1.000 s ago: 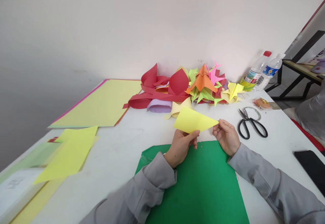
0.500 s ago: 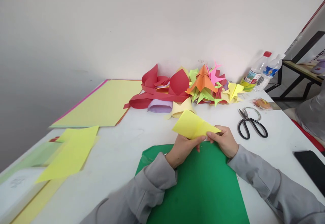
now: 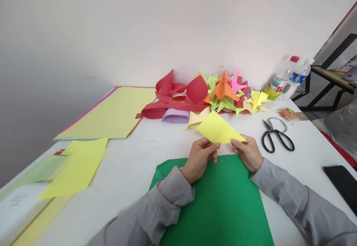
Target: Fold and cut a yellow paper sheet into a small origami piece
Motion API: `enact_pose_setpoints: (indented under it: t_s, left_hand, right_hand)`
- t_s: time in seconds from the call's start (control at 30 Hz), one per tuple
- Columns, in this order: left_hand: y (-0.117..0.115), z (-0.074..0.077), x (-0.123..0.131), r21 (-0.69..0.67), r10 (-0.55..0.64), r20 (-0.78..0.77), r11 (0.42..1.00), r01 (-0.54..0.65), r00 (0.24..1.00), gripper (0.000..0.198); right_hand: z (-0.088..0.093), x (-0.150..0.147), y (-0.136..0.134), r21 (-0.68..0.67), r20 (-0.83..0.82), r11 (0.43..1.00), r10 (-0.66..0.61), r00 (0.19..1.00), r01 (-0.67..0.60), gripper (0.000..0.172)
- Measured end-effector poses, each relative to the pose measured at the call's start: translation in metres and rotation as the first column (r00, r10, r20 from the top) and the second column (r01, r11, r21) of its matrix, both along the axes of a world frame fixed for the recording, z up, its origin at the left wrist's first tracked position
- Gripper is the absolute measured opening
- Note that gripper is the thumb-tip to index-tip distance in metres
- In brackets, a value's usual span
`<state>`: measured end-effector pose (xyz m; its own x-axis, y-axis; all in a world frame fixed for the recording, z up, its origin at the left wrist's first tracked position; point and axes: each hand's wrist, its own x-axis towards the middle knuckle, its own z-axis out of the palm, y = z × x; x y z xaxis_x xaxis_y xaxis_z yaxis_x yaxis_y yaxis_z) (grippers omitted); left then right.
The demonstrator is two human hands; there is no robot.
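A folded piece of yellow paper (image 3: 219, 127) is held up above the far edge of a green sheet (image 3: 220, 197). My left hand (image 3: 198, 159) pinches its lower edge between thumb and fingers. At the pointed right end, my right hand (image 3: 247, 152) grips the same paper, thumb on the near side. The fingers behind the paper are partly hidden. Just beyond it lie a cream paper piece (image 3: 195, 119) and a purple paper loop (image 3: 175, 117).
Black-handled scissors (image 3: 276, 136) lie right of my hands, near a phone (image 3: 341, 186). Red paper shapes (image 3: 196, 89) and an orange folded paper (image 3: 223, 88) are piled by the wall. Two bottles (image 3: 295, 80) stand far right. Yellow sheets (image 3: 80, 166) lie left.
The yellow paper has been raised slightly and turned, with its pointed end shifting a little right. My left hand has moved its hold along the lower edge. Both hands still grip the paper.
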<state>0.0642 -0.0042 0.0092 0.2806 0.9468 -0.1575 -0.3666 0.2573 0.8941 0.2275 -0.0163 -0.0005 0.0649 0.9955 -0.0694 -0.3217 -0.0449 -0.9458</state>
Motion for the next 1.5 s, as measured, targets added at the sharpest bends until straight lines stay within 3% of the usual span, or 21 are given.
enact_pose_setpoints:
  t_s: [0.37,0.5,0.63,0.83,1.07,1.33,1.5]
  left_hand:
    - [0.004,-0.002,-0.003,-0.074,0.070,0.082,0.995,-0.064,0.994,0.027]
    - [0.007,0.000,-0.003,-0.105,0.122,0.154,0.989,-0.107,0.980,0.028]
    - [0.008,0.000,-0.004,-0.108,0.116,0.172,0.989,-0.098,0.978,0.026]
    - [0.008,0.001,-0.004,-0.134,0.142,0.200,0.984,-0.116,0.969,0.026]
    - [0.007,0.003,-0.004,-0.096,0.093,0.141,0.992,-0.080,0.986,0.028]
    - [-0.003,0.002,0.000,0.113,-0.074,-0.097,0.990,0.085,0.993,0.030]
    - [0.001,0.000,-0.001,0.010,0.022,0.010,1.000,-0.022,1.000,0.028]
  right_hand:
    - [0.002,0.000,0.001,-0.024,-0.077,0.999,0.035,0.996,-0.037,0.033]
    - [0.000,0.002,-0.002,0.019,0.093,0.990,0.140,0.986,-0.143,0.031]
    - [0.002,0.003,-0.007,0.047,0.352,0.945,0.289,0.890,-0.325,0.030]
    - [0.000,0.000,-0.010,0.096,0.543,0.914,0.283,0.790,-0.394,0.043]
    - [-0.002,0.001,-0.010,0.103,0.515,0.892,0.331,0.791,-0.440,0.041]
    - [0.001,-0.001,-0.010,0.074,0.402,0.915,0.337,0.851,-0.398,0.035]
    - [0.000,-0.001,-0.010,0.072,0.476,0.901,0.346,0.808,-0.428,0.033]
